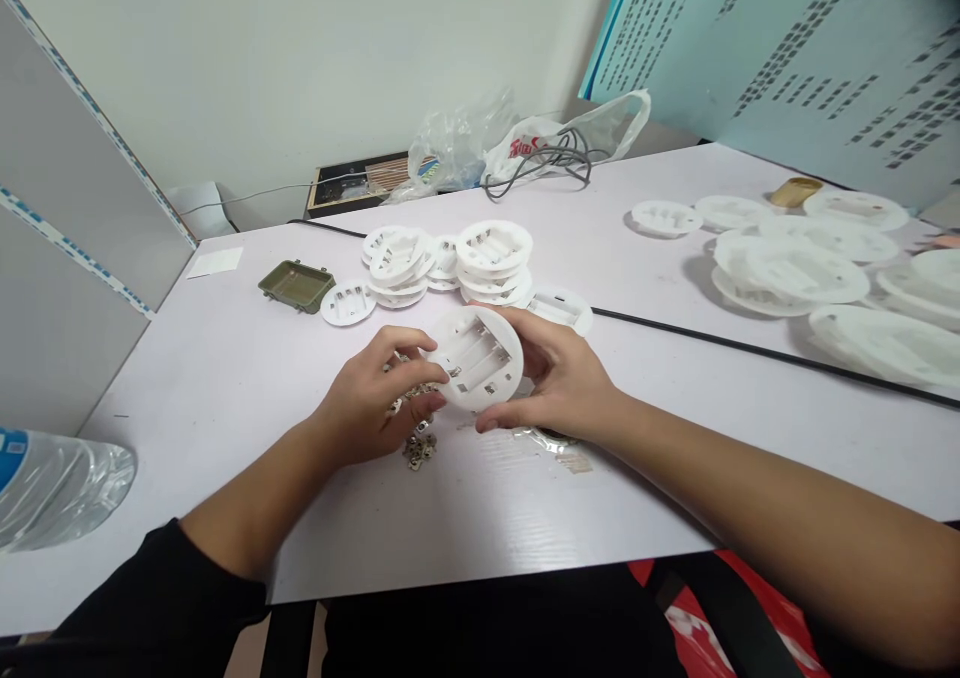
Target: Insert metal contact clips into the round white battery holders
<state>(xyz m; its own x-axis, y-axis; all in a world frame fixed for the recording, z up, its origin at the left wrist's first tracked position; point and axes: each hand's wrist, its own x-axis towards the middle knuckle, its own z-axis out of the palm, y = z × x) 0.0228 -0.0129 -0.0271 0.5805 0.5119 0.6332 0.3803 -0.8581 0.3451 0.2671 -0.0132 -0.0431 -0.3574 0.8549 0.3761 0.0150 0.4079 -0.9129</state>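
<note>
A round white plastic battery case is held up and tilted above the table, its slotted side with metal contacts facing me. My right hand grips its right edge, fingers behind and thumb below. At its left edge, my left hand has its fingers bent and fingertips on the rim; whether a small part sits between them is hidden. Small metal contact pieces lie in a loose pile beneath and beside my left hand. Under my right hand, a clear plastic bag is partly covered.
Behind my hands stand stacks of white cases, with a green tray to their left. More white cases lie at right, beyond a black cable. A water bottle lies at left. Plastic bags and grey cord sit at the back.
</note>
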